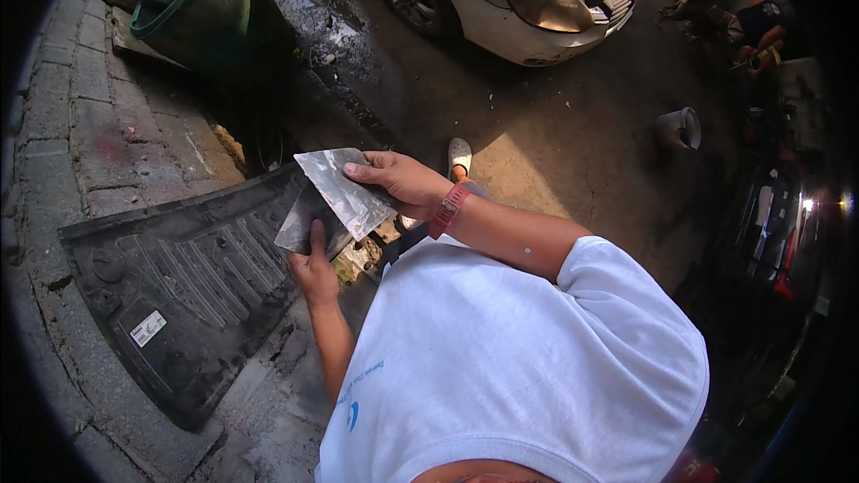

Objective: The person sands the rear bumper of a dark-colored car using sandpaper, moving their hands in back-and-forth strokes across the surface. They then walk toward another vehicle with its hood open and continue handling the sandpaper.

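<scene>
- The left hand [315, 270] is closed round the lower edge of a flat, dull grey trowel-like metal blade [304, 219], thumb pressed up the face and the fingers hidden behind it; whether a handle sits in the palm cannot be told.
- The right hand [401, 181] pinches a second flat, silvery, smeared metal blade [343, 186] from its 3 o'clock side, thumb on top, fingers curled beneath, clamped firmly and not loose.
- The silvery blade lies across the grey one, touching it, both held in the air in front of the person's white shirt, at about 10 o'clock from the chest.
- Directly under and at 8 o'clock from the blades lies a large black ribbed plastic underbody panel [179, 291] with a white label, resting on the grey paving stones [98, 139].
- Likely slip: the blades look coated and slick, so one sliding over the other could skid and the thin edge catch the left thumb, which lies right on the face.
- Likely drop: the right-hand hold is only at one edge, so a twist could lever the blade out and let it fall onto the panel or the rough broken ground near the sandalled foot [459, 157] at 12 o'clock.
- Further off, a green plastic bin [201, 9] stands at 11 o'clock, a white car [519, 0] at 1 o'clock and a small grey bucket [680, 128] at 2 o'clock, all well apart from the hands.
</scene>
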Demonstrator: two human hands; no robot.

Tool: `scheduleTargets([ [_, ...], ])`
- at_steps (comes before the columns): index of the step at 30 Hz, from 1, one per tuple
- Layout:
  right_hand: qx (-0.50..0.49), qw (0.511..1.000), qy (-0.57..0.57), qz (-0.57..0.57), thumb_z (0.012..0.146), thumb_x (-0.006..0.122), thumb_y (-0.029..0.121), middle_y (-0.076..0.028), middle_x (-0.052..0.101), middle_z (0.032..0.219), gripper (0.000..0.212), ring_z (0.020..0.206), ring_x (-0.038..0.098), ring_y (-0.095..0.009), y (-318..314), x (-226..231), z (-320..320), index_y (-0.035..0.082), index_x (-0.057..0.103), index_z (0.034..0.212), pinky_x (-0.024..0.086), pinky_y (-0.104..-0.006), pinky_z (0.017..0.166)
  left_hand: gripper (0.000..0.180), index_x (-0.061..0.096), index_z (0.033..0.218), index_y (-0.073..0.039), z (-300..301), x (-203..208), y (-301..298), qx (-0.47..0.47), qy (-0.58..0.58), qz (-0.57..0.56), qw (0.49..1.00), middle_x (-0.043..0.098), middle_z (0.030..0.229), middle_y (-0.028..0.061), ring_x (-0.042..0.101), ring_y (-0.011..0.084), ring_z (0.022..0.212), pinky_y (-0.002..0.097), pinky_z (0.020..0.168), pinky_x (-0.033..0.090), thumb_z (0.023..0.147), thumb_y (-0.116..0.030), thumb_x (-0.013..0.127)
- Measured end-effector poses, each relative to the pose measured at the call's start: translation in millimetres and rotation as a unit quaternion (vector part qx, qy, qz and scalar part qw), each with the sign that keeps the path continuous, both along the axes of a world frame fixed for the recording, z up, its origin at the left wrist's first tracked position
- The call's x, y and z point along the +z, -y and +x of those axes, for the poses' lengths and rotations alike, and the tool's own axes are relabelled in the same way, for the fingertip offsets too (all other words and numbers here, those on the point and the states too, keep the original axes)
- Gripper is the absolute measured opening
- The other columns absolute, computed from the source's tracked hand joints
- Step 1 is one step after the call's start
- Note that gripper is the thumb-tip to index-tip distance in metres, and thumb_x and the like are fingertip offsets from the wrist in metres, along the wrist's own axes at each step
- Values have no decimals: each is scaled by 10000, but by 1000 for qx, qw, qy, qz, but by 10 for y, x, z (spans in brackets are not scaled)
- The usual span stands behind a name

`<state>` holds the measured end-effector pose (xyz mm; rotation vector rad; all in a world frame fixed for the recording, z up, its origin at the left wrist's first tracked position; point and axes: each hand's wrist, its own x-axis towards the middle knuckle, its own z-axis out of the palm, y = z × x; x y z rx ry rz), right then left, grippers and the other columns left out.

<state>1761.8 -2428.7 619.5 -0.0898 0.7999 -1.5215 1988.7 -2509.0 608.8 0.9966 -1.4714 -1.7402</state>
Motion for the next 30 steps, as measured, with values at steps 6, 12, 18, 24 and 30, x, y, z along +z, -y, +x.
scheduleTargets([
  [6, -19, 848, -527, 40, 1057, 776, 313, -244, 752, 1019, 440, 921, 747, -347, 83, 45, -95, -38, 582, 1239, 585, -432, 869, 428, 675, 1369, 91, -73, 60, -61, -45, 123, 15, 991, 719, 1377, 126, 644, 192, 1247, 353, 1104, 476, 1107, -242, 734],
  [12, -178, 800, -568, 68, 1037, 799, 264, -234, 804, 1094, 421, 1023, 784, -354, 116, -89, -357, -46, 681, 1296, 586, -401, 921, 412, 681, 1359, 47, 131, 94, 47, -6, 104, 29, 994, 726, 1339, 138, 675, 192, 1189, 363, 1045, 525, 1047, -196, 799],
  [18, 229, 834, -491, -105, 1018, 796, 198, -72, 816, 1057, 300, 973, 757, -211, 27, -89, -500, 46, 763, 1275, 582, -365, 943, 451, 618, 1377, 59, 227, 39, 265, 168, 5, 123, 978, 725, 1323, 134, 700, 242, 1208, 416, 1040, 564, 1020, -139, 810],
  [24, -30, 581, -794, -175, 921, 745, 158, -76, 702, 1078, 526, 995, 694, -253, -29, 417, 243, 165, 696, 1444, 535, -406, 797, 484, 660, 1266, 154, 242, -55, 337, 120, 226, -123, 959, 703, 1361, 229, 704, 294, 1199, 448, 1025, 548, 1099, -296, 723],
  [30, 63, 508, -854, -91, 970, 670, 163, -112, 717, 1146, 449, 1039, 701, -309, 190, -78, -37, 131, 695, 1417, 561, -449, 841, 503, 650, 1316, 135, 76, 256, 95, 98, 321, -107, 936, 606, 1490, 294, 629, 317, 1356, 455, 1102, 518, 1129, -332, 673],
])
